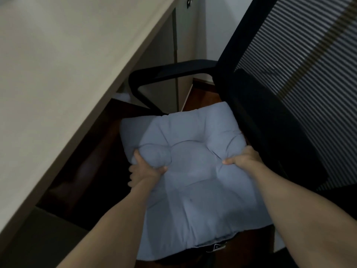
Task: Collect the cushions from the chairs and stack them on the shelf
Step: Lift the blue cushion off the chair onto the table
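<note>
One cushion at chair seat, before chair back; lifted or resting, can't tell. My left hand bunches edge far from chair back, right hand grips edge beside it. Pickup stage, I judge; carrying, stacking on shelf remain; shelf unseen.

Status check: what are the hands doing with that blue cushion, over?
Both gripping: left hand, right hand on the grey-blue cushion. Cushion over the black office chair seat. Close on the left, desk edge; armrest beyond.
</note>
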The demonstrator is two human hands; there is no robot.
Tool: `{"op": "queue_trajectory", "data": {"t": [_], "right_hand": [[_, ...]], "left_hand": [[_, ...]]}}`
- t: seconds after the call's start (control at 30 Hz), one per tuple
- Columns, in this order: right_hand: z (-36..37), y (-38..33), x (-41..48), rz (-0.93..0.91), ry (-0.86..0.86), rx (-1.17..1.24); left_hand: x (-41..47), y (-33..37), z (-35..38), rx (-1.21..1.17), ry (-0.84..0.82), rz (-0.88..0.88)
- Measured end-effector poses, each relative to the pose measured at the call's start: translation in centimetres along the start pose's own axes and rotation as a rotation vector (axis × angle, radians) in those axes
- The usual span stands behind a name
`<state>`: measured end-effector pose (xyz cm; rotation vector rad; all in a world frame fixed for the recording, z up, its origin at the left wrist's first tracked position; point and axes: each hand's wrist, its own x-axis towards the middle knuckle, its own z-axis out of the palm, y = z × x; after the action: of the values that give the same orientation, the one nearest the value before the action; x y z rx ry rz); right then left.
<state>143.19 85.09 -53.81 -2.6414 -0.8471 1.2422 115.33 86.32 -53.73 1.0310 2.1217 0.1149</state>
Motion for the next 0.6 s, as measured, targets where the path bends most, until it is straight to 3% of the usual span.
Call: {"op": "queue_trajectory", "data": {"t": [0.3,0.6], "right_hand": [[-3.6,-3.0,-8.2,-0.082,0.121,0.000],[-11.7,-4.7,-20.0,-0.147,0.225,-0.019]], "left_hand": [[-4.8,3.0,-5.2,0.094,0.036,0.203],[-12.7,4.5,-12.8,-0.004,0.005,0.219]]}}
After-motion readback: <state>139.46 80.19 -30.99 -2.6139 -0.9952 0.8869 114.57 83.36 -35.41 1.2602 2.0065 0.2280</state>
